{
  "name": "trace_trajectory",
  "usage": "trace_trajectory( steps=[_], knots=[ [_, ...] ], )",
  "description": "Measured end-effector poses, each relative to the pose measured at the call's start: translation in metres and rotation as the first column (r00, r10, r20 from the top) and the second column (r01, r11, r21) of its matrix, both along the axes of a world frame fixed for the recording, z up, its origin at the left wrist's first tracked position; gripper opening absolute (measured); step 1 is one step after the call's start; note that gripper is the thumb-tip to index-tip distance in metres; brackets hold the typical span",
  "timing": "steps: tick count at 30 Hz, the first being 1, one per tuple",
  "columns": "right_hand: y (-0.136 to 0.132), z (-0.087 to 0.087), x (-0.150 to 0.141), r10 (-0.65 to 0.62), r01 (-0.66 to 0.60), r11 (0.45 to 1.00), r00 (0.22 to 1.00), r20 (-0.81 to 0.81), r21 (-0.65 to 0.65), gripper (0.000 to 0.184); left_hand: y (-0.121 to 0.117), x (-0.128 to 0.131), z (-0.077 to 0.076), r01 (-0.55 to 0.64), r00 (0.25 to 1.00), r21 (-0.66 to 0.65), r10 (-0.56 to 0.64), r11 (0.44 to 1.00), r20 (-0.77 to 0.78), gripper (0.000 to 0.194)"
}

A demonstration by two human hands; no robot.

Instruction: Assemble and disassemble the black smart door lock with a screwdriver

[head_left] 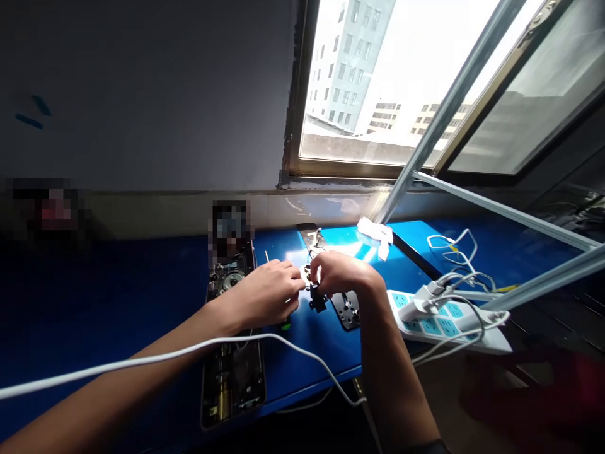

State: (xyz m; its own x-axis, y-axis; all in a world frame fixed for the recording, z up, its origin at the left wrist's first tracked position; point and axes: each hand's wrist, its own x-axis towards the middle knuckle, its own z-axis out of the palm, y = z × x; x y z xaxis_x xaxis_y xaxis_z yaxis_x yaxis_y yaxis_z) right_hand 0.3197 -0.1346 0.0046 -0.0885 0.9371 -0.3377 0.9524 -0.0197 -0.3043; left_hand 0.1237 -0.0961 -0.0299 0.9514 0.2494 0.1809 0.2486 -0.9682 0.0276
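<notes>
Both my hands meet over the middle of a blue table (326,353). My left hand (267,292) is closed, fingertips pinched toward a small metal part (307,272) between the hands. My right hand (341,272) is curled shut on a small black part (317,299) that hangs just below its fingers. A screwdriver's green tip (285,325) shows under my left hand. A long black lock mechanism (231,353) with exposed gears lies under my left forearm. A black metal plate with holes (348,309) lies beneath my right wrist.
A white power strip (444,321) with plugged chargers and tangled white cables sits right of my right arm. A white cable (142,360) crosses my left forearm. A crumpled white cloth (375,232) lies near the window sill. Slanted metal bars (496,211) run along the right.
</notes>
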Motion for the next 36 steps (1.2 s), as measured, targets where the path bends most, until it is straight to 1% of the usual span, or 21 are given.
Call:
trace_trajectory(
  steps=[2,7,12,16,18,21,25,27,29,31,34,36],
  knots=[
    [-0.005,-0.007,0.002,-0.016,0.016,0.999,1.0,0.008,-0.047,0.033,-0.002,0.008,-0.003,0.037,0.999,0.0,-0.037,0.999,-0.036,0.019],
    [-0.01,-0.018,0.007,-0.051,0.048,0.992,0.998,-0.021,-0.119,0.031,-0.002,0.021,-0.009,0.085,0.995,-0.007,-0.085,0.996,-0.047,0.019],
    [-0.014,-0.024,0.011,-0.058,0.047,0.988,0.996,-0.073,-0.149,0.029,-0.001,0.027,-0.016,0.135,0.991,-0.049,-0.135,0.99,-0.009,0.02],
    [-0.017,-0.024,0.013,-0.088,0.072,0.985,0.991,-0.1,-0.156,0.033,-0.003,0.028,-0.018,0.134,0.991,-0.058,-0.135,0.989,-0.014,0.023],
    [-0.016,-0.017,0.015,-0.094,0.079,0.987,0.99,-0.102,-0.14,0.037,-0.004,0.026,-0.015,0.105,0.993,-0.035,-0.107,0.994,-0.045,0.023],
    [-0.008,0.005,0.015,-0.07,0.065,0.995,0.995,-0.077,-0.073,0.036,-0.007,0.02,-0.008,0.041,0.997,0.016,-0.04,0.999,-0.072,0.022],
    [0.012,0.041,0.006,-0.005,0.006,0.996,1.0,-0.007,0.086,0.035,-0.017,0.001,0.004,-0.054,0.999,0.062,0.053,0.997,0.007,0.018],
    [0.025,0.052,-0.004,0.037,-0.038,0.987,0.999,0.006,0.155,0.032,-0.024,-0.011,0.008,-0.078,0.996,0.083,0.074,0.994,0.042,0.017],
    [0.035,0.058,-0.016,0.082,-0.078,0.978,0.996,-0.016,0.194,0.029,-0.028,-0.024,0.011,-0.096,0.993,0.097,0.09,0.991,0.07,0.018],
    [0.043,0.059,-0.03,0.127,-0.114,0.973,0.99,-0.054,0.202,0.028,-0.026,-0.037,0.013,-0.139,0.987,0.096,0.13,0.986,0.097,0.019],
    [0.052,0.06,-0.049,0.188,-0.168,0.968,0.977,-0.097,0.188,0.025,-0.012,-0.059,0.013,-0.25,0.956,0.065,0.236,0.966,0.177,0.021],
    [0.058,0.059,-0.06,0.22,-0.196,0.961,0.969,-0.11,0.197,0.023,0.003,-0.075,0.01,-0.335,0.91,0.044,0.311,0.941,0.275,0.023]
  ],
)
